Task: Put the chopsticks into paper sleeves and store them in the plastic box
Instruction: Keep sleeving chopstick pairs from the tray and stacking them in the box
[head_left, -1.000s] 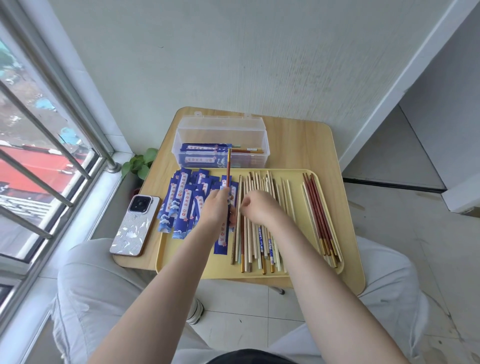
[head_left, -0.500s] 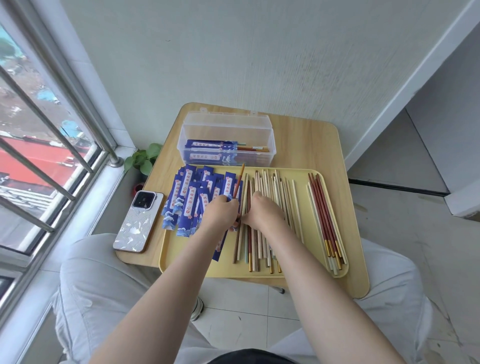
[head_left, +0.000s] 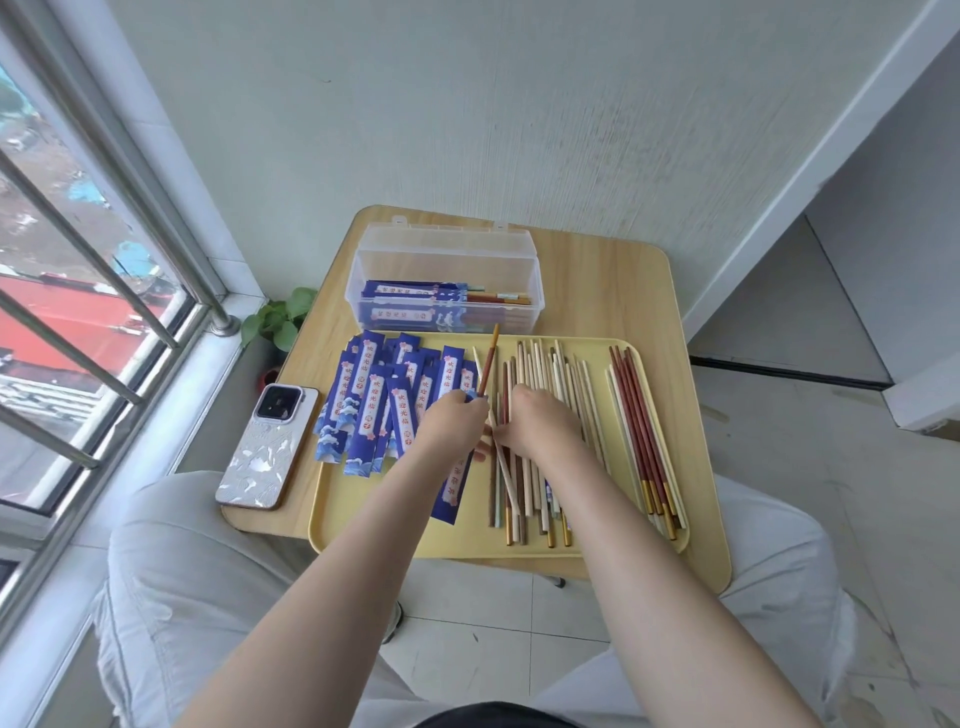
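With the left hand (head_left: 451, 423) gripping a blue paper sleeve (head_left: 453, 486) and one reddish chopstick (head_left: 487, 364) over the yellow tray (head_left: 363, 525), and the right hand (head_left: 537, 423) pinching a pale chopstick (head_left: 503, 467) from the loose pile (head_left: 540, 415), a mismatched pair could get sleeved, or neighbours could be nudged off the worktop (head_left: 613, 280), short of the plastic box (head_left: 447, 280).

Box (head_left: 447, 270) behind tray (head_left: 395, 535)

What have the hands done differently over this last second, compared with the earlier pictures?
The red chopstick gripped by the left hand has tipped from upright to leaning right. The right hand now pinches a pale chopstick, pulled slantwise across the pile. The blue sleeve under the left hand, the box and phone stayed put.
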